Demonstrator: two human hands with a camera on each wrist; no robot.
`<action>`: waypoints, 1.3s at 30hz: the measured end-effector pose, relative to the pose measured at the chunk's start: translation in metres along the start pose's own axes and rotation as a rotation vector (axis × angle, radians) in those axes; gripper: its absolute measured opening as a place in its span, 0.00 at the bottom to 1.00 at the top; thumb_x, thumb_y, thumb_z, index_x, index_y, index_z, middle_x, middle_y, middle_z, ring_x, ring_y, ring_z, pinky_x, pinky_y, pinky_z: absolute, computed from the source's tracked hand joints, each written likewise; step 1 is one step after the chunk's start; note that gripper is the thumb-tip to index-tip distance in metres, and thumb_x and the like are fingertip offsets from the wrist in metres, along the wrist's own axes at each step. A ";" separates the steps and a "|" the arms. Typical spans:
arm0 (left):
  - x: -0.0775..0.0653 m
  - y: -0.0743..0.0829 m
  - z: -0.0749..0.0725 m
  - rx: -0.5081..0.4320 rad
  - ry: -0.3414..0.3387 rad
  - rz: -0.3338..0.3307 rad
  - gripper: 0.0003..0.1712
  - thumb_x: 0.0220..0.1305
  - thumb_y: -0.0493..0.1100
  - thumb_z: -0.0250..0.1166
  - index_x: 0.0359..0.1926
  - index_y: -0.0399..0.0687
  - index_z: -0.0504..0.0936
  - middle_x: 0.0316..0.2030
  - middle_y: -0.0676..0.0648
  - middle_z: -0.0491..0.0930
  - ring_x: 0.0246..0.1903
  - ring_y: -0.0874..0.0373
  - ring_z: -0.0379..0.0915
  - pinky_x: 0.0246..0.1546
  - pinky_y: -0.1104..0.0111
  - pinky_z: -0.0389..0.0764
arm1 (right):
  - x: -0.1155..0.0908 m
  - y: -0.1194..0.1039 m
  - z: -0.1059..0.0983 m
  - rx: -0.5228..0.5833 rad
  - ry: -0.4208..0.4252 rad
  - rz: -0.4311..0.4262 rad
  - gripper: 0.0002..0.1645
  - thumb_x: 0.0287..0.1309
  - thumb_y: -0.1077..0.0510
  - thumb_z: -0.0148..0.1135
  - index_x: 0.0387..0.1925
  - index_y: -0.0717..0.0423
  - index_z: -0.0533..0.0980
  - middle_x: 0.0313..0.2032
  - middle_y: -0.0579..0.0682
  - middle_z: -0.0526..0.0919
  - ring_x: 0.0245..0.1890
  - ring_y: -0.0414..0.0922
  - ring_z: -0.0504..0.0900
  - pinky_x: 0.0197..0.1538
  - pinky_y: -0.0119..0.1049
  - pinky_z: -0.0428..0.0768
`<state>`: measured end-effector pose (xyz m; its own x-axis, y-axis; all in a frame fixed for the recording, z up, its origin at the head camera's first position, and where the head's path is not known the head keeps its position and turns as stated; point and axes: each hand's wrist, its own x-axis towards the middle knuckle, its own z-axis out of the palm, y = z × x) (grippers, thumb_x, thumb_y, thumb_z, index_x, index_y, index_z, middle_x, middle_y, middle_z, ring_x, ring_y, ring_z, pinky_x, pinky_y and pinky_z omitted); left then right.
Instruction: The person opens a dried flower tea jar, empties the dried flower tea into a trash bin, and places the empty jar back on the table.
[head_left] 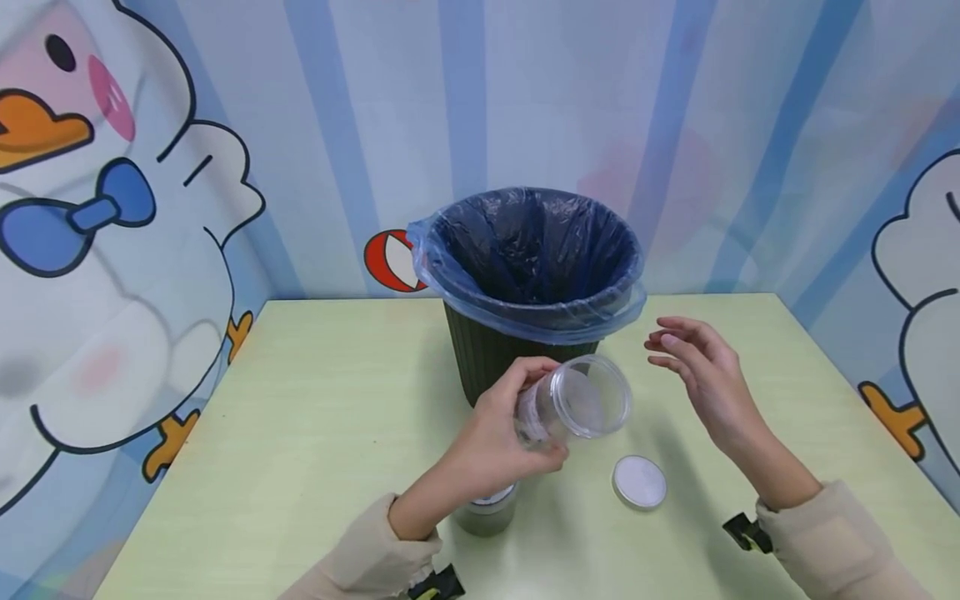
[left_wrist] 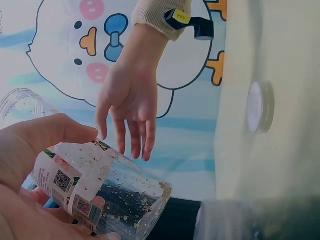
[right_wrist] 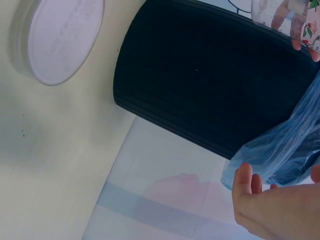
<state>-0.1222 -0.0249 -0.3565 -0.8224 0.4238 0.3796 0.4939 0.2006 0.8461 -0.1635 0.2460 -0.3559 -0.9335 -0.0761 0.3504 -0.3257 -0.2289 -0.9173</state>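
Tabletop [head_left: 330, 392] below clear jar [head_left: 573, 398]; label [left_wrist: 70, 192] unreadable

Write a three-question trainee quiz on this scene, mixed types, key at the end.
1. True or false: the right grip holds nothing.

2. Multiple choice: what does the left grip hold?
A) a lid
B) a clear jar
C) a brush

3. Short answer: what lines the bin?

Key:
1. True
2. B
3. A blue bag
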 end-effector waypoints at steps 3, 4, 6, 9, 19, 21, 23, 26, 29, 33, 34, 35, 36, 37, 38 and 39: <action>0.000 -0.001 0.006 -0.012 -0.007 0.003 0.47 0.42 0.28 0.78 0.63 0.52 0.68 0.57 0.53 0.75 0.55 0.58 0.70 0.56 0.58 0.73 | -0.001 0.001 0.000 -0.009 -0.003 0.002 0.13 0.73 0.66 0.50 0.55 0.64 0.72 0.46 0.54 0.78 0.49 0.45 0.80 0.52 0.32 0.79; 0.000 -0.001 0.008 -0.016 -0.010 0.002 0.47 0.41 0.28 0.78 0.64 0.51 0.68 0.57 0.52 0.75 0.55 0.58 0.70 0.56 0.58 0.73 | -0.001 0.002 0.000 -0.013 -0.003 0.003 0.13 0.73 0.65 0.50 0.55 0.65 0.71 0.46 0.54 0.78 0.49 0.44 0.80 0.52 0.32 0.79; -0.001 -0.002 0.012 -0.023 -0.013 -0.004 0.48 0.41 0.28 0.78 0.64 0.51 0.68 0.58 0.52 0.75 0.55 0.58 0.70 0.57 0.58 0.72 | -0.002 0.003 0.001 -0.019 -0.004 0.007 0.13 0.73 0.65 0.50 0.55 0.66 0.71 0.46 0.53 0.78 0.49 0.44 0.80 0.53 0.32 0.79; -0.001 -0.003 0.017 -0.027 -0.018 -0.024 0.48 0.42 0.28 0.78 0.64 0.52 0.68 0.58 0.53 0.75 0.55 0.58 0.70 0.58 0.59 0.71 | -0.003 0.006 0.000 -0.032 -0.005 0.014 0.14 0.74 0.65 0.50 0.56 0.67 0.70 0.46 0.52 0.78 0.49 0.44 0.80 0.53 0.32 0.79; -0.005 -0.009 0.028 -0.022 -0.052 -0.069 0.47 0.41 0.31 0.79 0.63 0.55 0.67 0.56 0.54 0.75 0.54 0.61 0.70 0.60 0.60 0.71 | -0.005 0.008 -0.003 -0.032 0.003 0.000 0.12 0.73 0.66 0.50 0.54 0.65 0.71 0.46 0.55 0.78 0.49 0.45 0.81 0.52 0.32 0.79; -0.006 -0.011 0.031 -0.027 -0.055 -0.067 0.48 0.41 0.31 0.79 0.63 0.54 0.67 0.56 0.54 0.75 0.54 0.61 0.70 0.60 0.60 0.71 | -0.006 0.008 -0.004 -0.031 0.004 -0.001 0.13 0.73 0.66 0.50 0.54 0.68 0.70 0.46 0.55 0.78 0.49 0.46 0.81 0.52 0.33 0.79; -0.007 -0.012 0.034 -0.020 -0.056 -0.065 0.48 0.40 0.31 0.80 0.63 0.54 0.67 0.55 0.53 0.75 0.54 0.61 0.70 0.60 0.61 0.71 | -0.006 0.008 -0.004 -0.031 0.003 0.001 0.13 0.73 0.66 0.50 0.55 0.68 0.70 0.46 0.55 0.78 0.49 0.46 0.81 0.52 0.33 0.79; -0.010 -0.015 0.041 -0.013 -0.060 -0.067 0.48 0.40 0.32 0.80 0.63 0.54 0.67 0.55 0.53 0.75 0.54 0.61 0.70 0.59 0.62 0.71 | -0.006 0.008 -0.005 -0.034 0.002 0.008 0.13 0.73 0.65 0.50 0.55 0.68 0.69 0.47 0.55 0.78 0.49 0.45 0.81 0.52 0.32 0.79; -0.012 -0.017 0.047 -0.020 -0.069 -0.084 0.48 0.40 0.32 0.79 0.63 0.53 0.66 0.54 0.53 0.75 0.54 0.61 0.70 0.59 0.63 0.71 | -0.007 0.009 -0.006 -0.035 0.001 0.015 0.13 0.73 0.65 0.50 0.54 0.68 0.69 0.46 0.55 0.78 0.49 0.45 0.81 0.52 0.32 0.79; -0.015 -0.020 0.053 -0.036 -0.083 -0.128 0.48 0.41 0.33 0.79 0.64 0.54 0.65 0.55 0.55 0.74 0.55 0.62 0.69 0.60 0.62 0.70 | -0.008 0.010 -0.007 -0.032 -0.001 0.015 0.12 0.73 0.66 0.50 0.54 0.68 0.68 0.46 0.55 0.78 0.49 0.45 0.81 0.52 0.32 0.79; -0.016 -0.021 0.055 -0.036 -0.086 -0.137 0.48 0.42 0.34 0.79 0.64 0.55 0.65 0.55 0.55 0.74 0.55 0.62 0.69 0.60 0.62 0.70 | -0.008 0.011 -0.007 -0.032 -0.001 0.014 0.12 0.73 0.66 0.50 0.54 0.68 0.68 0.46 0.55 0.78 0.49 0.45 0.81 0.52 0.32 0.79; -0.016 -0.022 0.056 -0.035 -0.088 -0.141 0.48 0.42 0.34 0.79 0.64 0.55 0.65 0.55 0.55 0.74 0.55 0.62 0.69 0.61 0.62 0.70 | -0.009 0.011 -0.008 -0.032 -0.002 0.012 0.12 0.74 0.66 0.50 0.54 0.68 0.68 0.46 0.55 0.78 0.49 0.45 0.81 0.52 0.32 0.79; -0.017 -0.023 0.057 -0.034 -0.089 -0.145 0.48 0.42 0.34 0.79 0.64 0.55 0.64 0.55 0.55 0.73 0.55 0.62 0.69 0.60 0.62 0.70 | -0.009 0.012 -0.008 -0.031 -0.002 0.012 0.12 0.74 0.66 0.49 0.54 0.68 0.68 0.46 0.54 0.79 0.49 0.45 0.81 0.52 0.32 0.79; -0.017 -0.024 0.058 -0.032 -0.089 -0.147 0.48 0.42 0.34 0.79 0.64 0.55 0.64 0.55 0.55 0.73 0.55 0.62 0.69 0.60 0.62 0.70 | -0.009 0.012 -0.008 -0.031 -0.002 0.012 0.12 0.74 0.66 0.49 0.54 0.68 0.68 0.46 0.54 0.79 0.49 0.45 0.81 0.52 0.32 0.79; -0.018 -0.026 0.059 -0.031 -0.087 -0.146 0.48 0.42 0.34 0.79 0.64 0.55 0.65 0.55 0.55 0.74 0.54 0.62 0.69 0.60 0.62 0.70 | -0.009 0.012 -0.009 -0.031 -0.002 0.012 0.12 0.74 0.66 0.49 0.54 0.68 0.68 0.45 0.53 0.79 0.49 0.45 0.81 0.52 0.32 0.79; -0.018 -0.027 0.060 -0.031 -0.085 -0.145 0.48 0.42 0.34 0.79 0.64 0.55 0.65 0.54 0.55 0.74 0.54 0.62 0.70 0.60 0.63 0.70 | -0.009 0.012 -0.009 -0.030 -0.002 0.014 0.12 0.74 0.66 0.49 0.54 0.68 0.68 0.45 0.52 0.79 0.49 0.45 0.81 0.52 0.32 0.79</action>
<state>-0.1036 0.0151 -0.4090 -0.8569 0.4658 0.2209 0.3619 0.2384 0.9012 -0.1602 0.2528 -0.3723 -0.9375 -0.0812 0.3383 -0.3174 -0.1983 -0.9273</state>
